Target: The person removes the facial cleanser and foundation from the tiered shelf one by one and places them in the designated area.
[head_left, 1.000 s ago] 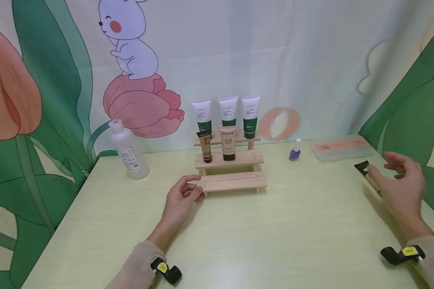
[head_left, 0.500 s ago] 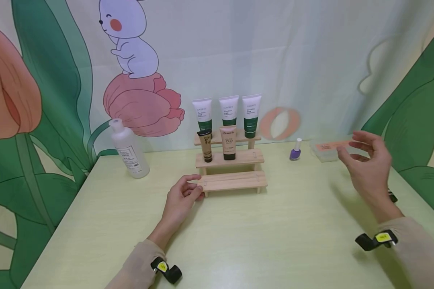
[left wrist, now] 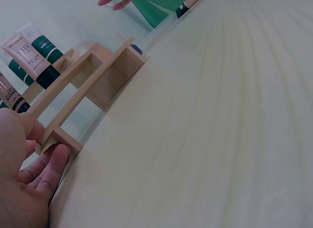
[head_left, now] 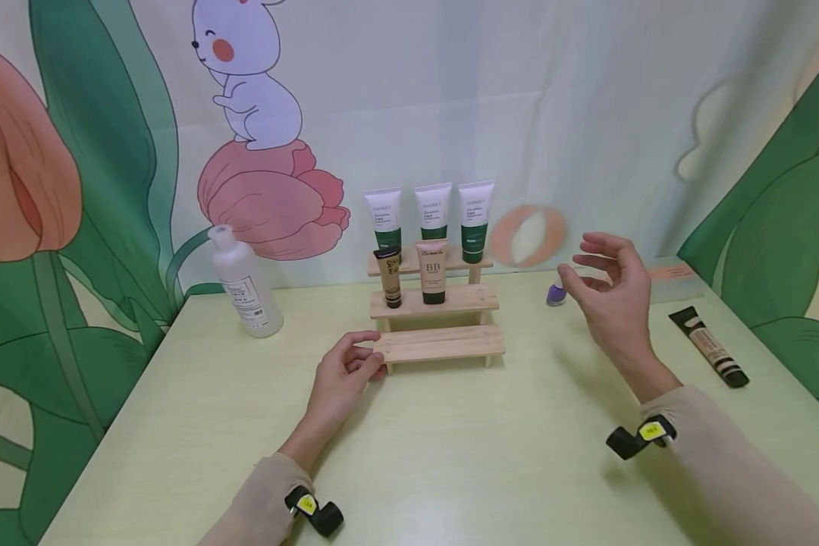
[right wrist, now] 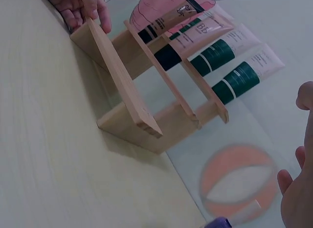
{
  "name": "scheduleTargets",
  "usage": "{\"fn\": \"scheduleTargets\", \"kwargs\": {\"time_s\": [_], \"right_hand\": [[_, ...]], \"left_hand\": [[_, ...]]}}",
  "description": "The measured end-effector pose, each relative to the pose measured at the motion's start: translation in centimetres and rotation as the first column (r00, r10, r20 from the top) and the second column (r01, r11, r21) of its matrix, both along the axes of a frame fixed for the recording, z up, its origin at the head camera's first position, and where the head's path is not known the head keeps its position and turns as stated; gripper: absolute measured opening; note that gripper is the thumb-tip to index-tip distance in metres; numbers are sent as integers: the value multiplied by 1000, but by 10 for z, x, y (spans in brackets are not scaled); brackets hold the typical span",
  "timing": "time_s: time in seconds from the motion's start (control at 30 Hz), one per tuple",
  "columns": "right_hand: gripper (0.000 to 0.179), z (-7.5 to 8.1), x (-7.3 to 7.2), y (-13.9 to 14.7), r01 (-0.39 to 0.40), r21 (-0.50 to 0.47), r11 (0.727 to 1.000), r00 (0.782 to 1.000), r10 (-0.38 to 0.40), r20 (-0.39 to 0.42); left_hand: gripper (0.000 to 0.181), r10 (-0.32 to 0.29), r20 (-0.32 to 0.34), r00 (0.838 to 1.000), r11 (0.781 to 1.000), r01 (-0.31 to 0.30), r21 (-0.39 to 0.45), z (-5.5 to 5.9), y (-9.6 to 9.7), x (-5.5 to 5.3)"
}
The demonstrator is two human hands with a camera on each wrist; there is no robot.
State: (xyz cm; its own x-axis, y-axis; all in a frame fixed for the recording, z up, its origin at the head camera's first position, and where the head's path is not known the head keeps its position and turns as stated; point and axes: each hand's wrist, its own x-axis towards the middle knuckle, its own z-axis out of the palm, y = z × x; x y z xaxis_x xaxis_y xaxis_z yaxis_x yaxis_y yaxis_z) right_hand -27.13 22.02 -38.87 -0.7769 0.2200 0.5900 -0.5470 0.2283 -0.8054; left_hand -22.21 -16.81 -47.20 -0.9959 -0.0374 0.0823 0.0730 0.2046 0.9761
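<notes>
My left hand [head_left: 337, 383] holds the left end of the lowest step of a three-tier wooden display stand [head_left: 444, 345]; in the left wrist view its thumb and fingers close round the corner. My right hand [head_left: 614, 299] hovers with loosely bent fingers and nothing in it. Its thumb overlaps the white cap of a purple nail polish bottle [head_left: 556, 296]; whether they touch cannot be told. On the middle step stand a gold-brown tube [head_left: 389, 280] and a pink BB cream tube [head_left: 432, 273]. Three white-and-green cream tubes [head_left: 474, 220] stand on the top step.
A white plastic bottle [head_left: 246, 288] stands at the back left. A black-and-beige tube [head_left: 710, 349] lies on the right of the table [head_left: 450, 455]. Behind my right hand is a flat translucent case [head_left: 679, 282], partly hidden. A printed curtain [head_left: 553, 114] hangs along the back.
My right hand has moved left from the lying tube, past the translucent case, to the nail polish bottle. The tube stays on the table. My left hand has kept its place on the stand.
</notes>
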Motion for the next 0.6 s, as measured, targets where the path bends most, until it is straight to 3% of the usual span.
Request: {"fn": "scheduleTargets", "kwargs": {"time_s": [0.2,0.6], "right_hand": [[49,0,-5,-34,-76,0,997,997,76,-18],[52,1,-11,-87,-199,-12,980,980,199,25]], "left_hand": [[33,3,-3,1000,1000,-3,-5,0,0,0],[33,2,8,1000,1000,-2,-12,0,-1,0]]}}
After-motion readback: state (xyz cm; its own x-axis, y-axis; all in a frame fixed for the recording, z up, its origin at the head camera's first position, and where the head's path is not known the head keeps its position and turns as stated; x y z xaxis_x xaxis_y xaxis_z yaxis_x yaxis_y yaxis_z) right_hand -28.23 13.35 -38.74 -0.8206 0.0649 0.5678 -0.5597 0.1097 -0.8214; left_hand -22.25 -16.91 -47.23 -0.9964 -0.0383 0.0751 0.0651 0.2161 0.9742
